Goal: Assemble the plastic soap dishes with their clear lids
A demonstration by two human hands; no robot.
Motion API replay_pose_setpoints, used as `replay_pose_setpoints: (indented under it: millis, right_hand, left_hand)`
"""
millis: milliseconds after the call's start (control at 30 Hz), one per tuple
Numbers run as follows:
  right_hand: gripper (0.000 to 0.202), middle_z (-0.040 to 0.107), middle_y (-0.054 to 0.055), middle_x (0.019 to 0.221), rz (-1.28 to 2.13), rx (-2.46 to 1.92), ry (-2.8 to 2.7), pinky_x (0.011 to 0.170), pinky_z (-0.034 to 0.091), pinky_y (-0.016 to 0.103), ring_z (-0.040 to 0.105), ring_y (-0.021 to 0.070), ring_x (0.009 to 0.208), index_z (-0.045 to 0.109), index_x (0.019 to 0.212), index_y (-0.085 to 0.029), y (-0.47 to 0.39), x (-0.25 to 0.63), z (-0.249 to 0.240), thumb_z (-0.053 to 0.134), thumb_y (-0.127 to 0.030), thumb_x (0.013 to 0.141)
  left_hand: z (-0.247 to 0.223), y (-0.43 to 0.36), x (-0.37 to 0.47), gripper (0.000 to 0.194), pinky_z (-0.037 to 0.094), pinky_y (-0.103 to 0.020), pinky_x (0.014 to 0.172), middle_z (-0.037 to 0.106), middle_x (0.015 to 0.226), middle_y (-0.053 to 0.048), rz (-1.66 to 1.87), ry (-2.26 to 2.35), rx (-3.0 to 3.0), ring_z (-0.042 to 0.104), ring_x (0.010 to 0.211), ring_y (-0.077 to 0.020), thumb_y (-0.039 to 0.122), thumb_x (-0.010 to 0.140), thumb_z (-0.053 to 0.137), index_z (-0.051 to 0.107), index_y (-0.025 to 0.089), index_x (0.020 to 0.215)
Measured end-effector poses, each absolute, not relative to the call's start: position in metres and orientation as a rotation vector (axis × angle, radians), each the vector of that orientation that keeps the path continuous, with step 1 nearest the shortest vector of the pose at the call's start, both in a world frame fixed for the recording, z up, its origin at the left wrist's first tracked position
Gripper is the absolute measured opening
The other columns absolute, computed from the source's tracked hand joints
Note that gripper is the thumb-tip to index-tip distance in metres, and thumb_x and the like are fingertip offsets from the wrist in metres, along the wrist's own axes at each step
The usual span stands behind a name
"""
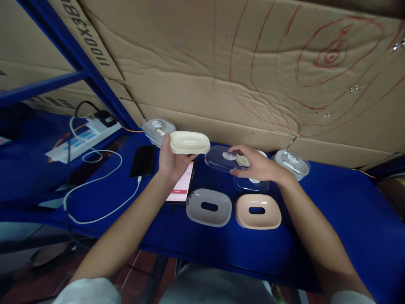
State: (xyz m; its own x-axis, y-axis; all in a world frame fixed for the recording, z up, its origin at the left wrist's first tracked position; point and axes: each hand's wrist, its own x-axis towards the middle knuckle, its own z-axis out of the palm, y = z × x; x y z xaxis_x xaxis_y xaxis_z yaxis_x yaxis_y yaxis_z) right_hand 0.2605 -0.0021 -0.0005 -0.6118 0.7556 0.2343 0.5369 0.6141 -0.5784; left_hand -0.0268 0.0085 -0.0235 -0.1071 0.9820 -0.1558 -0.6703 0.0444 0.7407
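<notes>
My left hand (171,162) holds a cream oval soap-dish tray (190,142) lifted above the blue table (348,211). My right hand (257,166) grips a clear plastic oval lid (220,158) with a round label, held just right of the cream tray. Under my right hand lies another clear lid (251,184). In front of the hands, a grey oval tray (209,207) and a peach oval tray (257,211), each with a slot in the middle, lie side by side on the table.
Two more clear lidded dishes sit at the back, one on the left (157,128) and one on the right (291,163). A black phone (143,161) on a white cable, a lit phone (182,188), and a power strip (82,139) lie left. A cardboard wall (253,71) stands behind.
</notes>
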Motion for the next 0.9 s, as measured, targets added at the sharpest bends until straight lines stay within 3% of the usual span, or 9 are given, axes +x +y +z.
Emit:
replay_pose_setpoints:
  millis: [167, 333, 400, 533, 633, 767, 900]
  right_hand:
    - [0.064, 0.067, 0.011, 0.14, 0.629, -0.948, -2.228, 0.114, 0.053, 0.049, 0.066, 0.0296, 0.131, 0.05, 0.145, -0.026, 0.001, 0.263, 0.006, 0.078, -0.04, 0.09]
    - [0.068, 0.056, 0.015, 0.157, 0.547, -0.849, -2.318, 0.123, 0.045, 0.055, 0.056, 0.0328, 0.146, 0.049, 0.152, -0.027, -0.002, 0.246, -0.007, 0.078, -0.036, 0.091]
    - [0.069, 0.052, 0.015, 0.161, 0.549, -0.841, -2.346, 0.124, 0.043, 0.056, 0.052, 0.0336, 0.15, 0.048, 0.154, -0.028, -0.006, 0.241, -0.008, 0.077, -0.034, 0.091]
    - [0.069, 0.05, 0.015, 0.161, 0.55, -0.829, -2.405, 0.125, 0.044, 0.055, 0.052, 0.0315, 0.15, 0.047, 0.155, -0.03, -0.011, 0.238, -0.006, 0.076, -0.031, 0.092]
    - [0.071, 0.05, 0.014, 0.162, 0.559, -0.853, -2.414, 0.125, 0.043, 0.054, 0.053, 0.0313, 0.15, 0.046, 0.156, -0.03, -0.01, 0.239, -0.006, 0.077, -0.033, 0.092]
    - [0.07, 0.049, 0.016, 0.164, 0.479, -0.869, -2.405, 0.126, 0.042, 0.058, 0.05, 0.0334, 0.152, 0.046, 0.156, -0.03, -0.01, 0.237, -0.01, 0.076, -0.037, 0.093]
    - [0.069, 0.049, 0.018, 0.164, 0.359, -0.854, -2.378, 0.127, 0.041, 0.058, 0.047, 0.0323, 0.155, 0.043, 0.157, -0.027, -0.011, 0.233, -0.013, 0.074, -0.041, 0.096]
  left_hand:
    - [-0.024, -0.008, -0.008, 0.053, 0.06, -0.058, 0.109, 0.073, 0.144, -0.011, 1.216, 0.733, 0.537, 0.063, 0.141, -0.036, 0.061, 0.109, 0.041, 0.069, 0.021, 0.13]
    - [-0.024, -0.024, 0.007, 0.073, 0.06, -0.059, 0.106, 0.074, 0.141, -0.014, 1.025, 0.649, 0.691, 0.063, 0.141, -0.0394, 0.079, 0.103, 0.034, 0.067, 0.022, 0.136]
    - [-0.026, -0.026, 0.01, 0.073, 0.061, -0.058, 0.105, 0.074, 0.139, -0.014, 0.999, 0.639, 0.687, 0.064, 0.139, -0.0398, 0.08, 0.101, 0.039, 0.068, 0.022, 0.133]
    - [-0.033, -0.025, 0.012, 0.041, 0.063, -0.052, 0.104, 0.077, 0.133, -0.011, 1.069, 0.675, 0.616, 0.069, 0.132, -0.0364, 0.053, 0.101, 0.06, 0.069, 0.021, 0.126]
    - [-0.037, -0.022, 0.011, 0.036, 0.063, -0.051, 0.104, 0.078, 0.131, -0.012, 1.081, 0.693, 0.58, 0.069, 0.131, -0.0363, 0.043, 0.097, 0.064, 0.07, 0.018, 0.123]
    - [-0.036, -0.022, 0.011, 0.039, 0.062, -0.051, 0.105, 0.077, 0.134, -0.011, 1.094, 0.664, 0.6, 0.069, 0.132, -0.0355, 0.048, 0.101, 0.059, 0.07, 0.02, 0.126]
    - [-0.031, -0.024, 0.01, 0.051, 0.061, -0.05, 0.105, 0.076, 0.136, -0.01, 1.115, 0.606, 0.6, 0.067, 0.135, -0.035, 0.064, 0.104, 0.051, 0.069, 0.023, 0.13]
